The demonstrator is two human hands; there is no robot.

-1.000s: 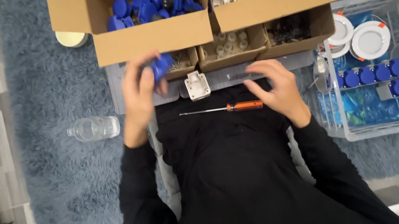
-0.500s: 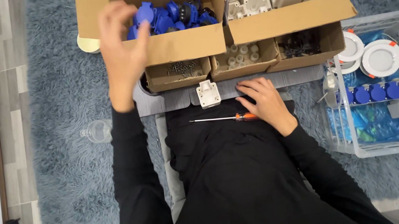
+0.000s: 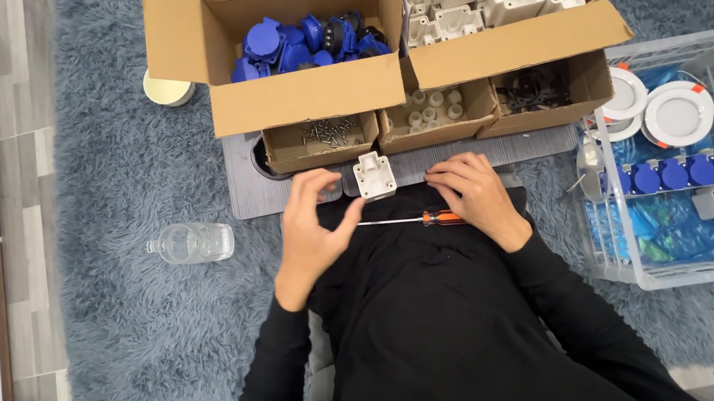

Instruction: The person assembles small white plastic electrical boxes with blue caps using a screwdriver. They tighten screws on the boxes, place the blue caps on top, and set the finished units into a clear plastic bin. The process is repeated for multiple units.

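between the two hands sits one white socket housing (image 3: 374,176), just right of the open, empty left hand (image 3: 313,229); right hand (image 3: 473,197) lies curled over one orange-handled screwdriver (image 3: 419,219), grasp unclear; two large cardboard boxes (image 3: 307,97) beyond.

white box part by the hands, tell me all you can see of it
The white box part is a small, squarish housing that looks like moulded plastic, with rounded corner lugs and a raised square middle. It lies flat on the grey board, just below the small cardboard trays. The left hand curls beside it, the right hand further off; whether either touches it is unclear.
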